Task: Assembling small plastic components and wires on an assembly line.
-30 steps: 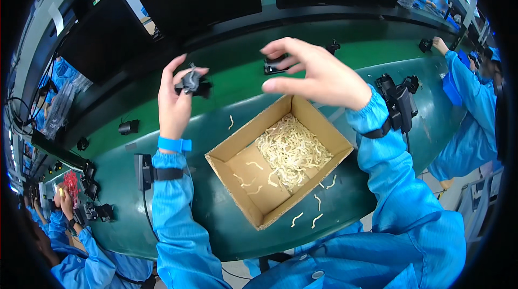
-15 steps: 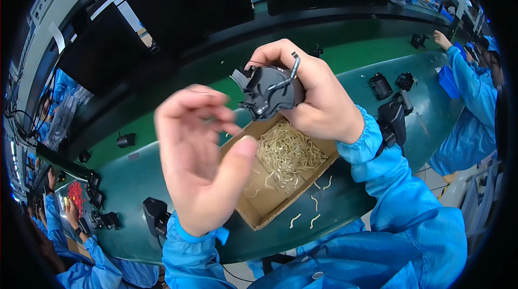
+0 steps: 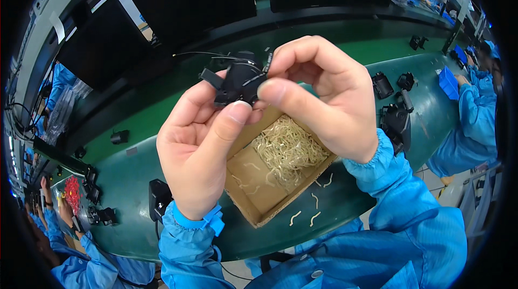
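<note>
A black moulded plastic housing (image 3: 241, 81) with thin wires trailing off its top is held up above the cardboard box (image 3: 249, 211). My left hand (image 3: 197, 146) closes on its lower left side, the thumb in front and the fingers partly hidden behind. With its fingertips at the housing's right edge, my right hand (image 3: 337, 108) pinches a narrow dark flex strip (image 3: 268, 61) with pale marks. Thumb and index finger cover part of that strip. Inside the box below lies a heap of small pale bent strips (image 3: 288, 149).
Several loose pale strips (image 3: 314, 218) lie on the green bench (image 3: 199, 246) near the box. Black housings (image 3: 382, 85) stand at right, another black part (image 3: 159, 198) at left. A blue bin (image 3: 448, 83) is beside a co-worker at right. Dark monitors (image 3: 189, 3) line the back.
The housing has passed from my right hand into my left, shifting slightly left and turning. My left hand has closed on it, and my right fingers have moved to the strip at its edge.
</note>
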Demonstrator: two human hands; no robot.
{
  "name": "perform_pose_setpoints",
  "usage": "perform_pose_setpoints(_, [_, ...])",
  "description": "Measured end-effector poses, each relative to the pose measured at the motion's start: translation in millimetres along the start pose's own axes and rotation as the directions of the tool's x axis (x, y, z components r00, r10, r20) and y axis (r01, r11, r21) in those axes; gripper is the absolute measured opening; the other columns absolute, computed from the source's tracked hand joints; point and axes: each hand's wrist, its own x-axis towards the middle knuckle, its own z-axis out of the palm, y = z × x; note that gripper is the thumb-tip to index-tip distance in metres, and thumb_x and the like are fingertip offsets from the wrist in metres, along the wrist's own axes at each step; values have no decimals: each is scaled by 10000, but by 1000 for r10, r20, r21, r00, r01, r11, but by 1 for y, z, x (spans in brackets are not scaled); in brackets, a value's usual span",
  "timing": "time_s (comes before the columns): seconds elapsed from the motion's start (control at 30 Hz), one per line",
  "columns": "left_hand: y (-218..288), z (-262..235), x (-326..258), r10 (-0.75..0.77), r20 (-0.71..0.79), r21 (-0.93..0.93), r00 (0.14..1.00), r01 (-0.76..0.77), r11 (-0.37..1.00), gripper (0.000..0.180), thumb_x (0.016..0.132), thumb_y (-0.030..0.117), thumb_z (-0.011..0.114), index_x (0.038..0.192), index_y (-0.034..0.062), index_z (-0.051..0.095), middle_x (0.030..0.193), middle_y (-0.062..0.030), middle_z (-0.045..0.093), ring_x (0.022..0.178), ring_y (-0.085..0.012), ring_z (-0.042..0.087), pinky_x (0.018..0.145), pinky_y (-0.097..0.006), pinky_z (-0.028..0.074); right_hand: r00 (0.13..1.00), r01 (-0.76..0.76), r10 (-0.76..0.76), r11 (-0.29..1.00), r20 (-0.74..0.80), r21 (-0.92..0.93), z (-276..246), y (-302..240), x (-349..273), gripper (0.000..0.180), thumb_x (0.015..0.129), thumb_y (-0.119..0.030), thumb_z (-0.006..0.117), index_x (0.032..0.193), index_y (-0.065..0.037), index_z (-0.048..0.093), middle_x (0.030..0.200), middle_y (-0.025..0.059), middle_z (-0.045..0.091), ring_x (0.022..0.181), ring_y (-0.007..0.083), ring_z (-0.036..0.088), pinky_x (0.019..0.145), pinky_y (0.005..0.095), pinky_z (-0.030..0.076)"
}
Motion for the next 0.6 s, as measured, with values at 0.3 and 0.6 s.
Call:
perform_pose_setpoints(0.3, [-2, 4, -4, 189, -2, 229, 982, -184, 956, 309, 814, -85, 590, 1063, -17, 421, 970, -174, 584, 875, -179, 617, 797, -295, 529, 943, 320, -333, 920, -22, -224, -2, 12, 1, 192, 744, 100, 637, 898, 16, 557, 902, 114, 581, 814, 159, 592, 729, 277, 481])
perform_pose_setpoints(0.6, [9, 7, -11, 98, 201, -10, 975, -98, 995, 218, 838, -68, 544, 1056, -82, 551, 967, -130, 577, 867, -175, 603, 796, -277, 492, 767, 634, -598, 648, 234, -422, -9, 0, 4, 253, 676, 14, 723, 914, -41, 660, 900, 105, 617, 789, 224, 591, 691, 319, 479])
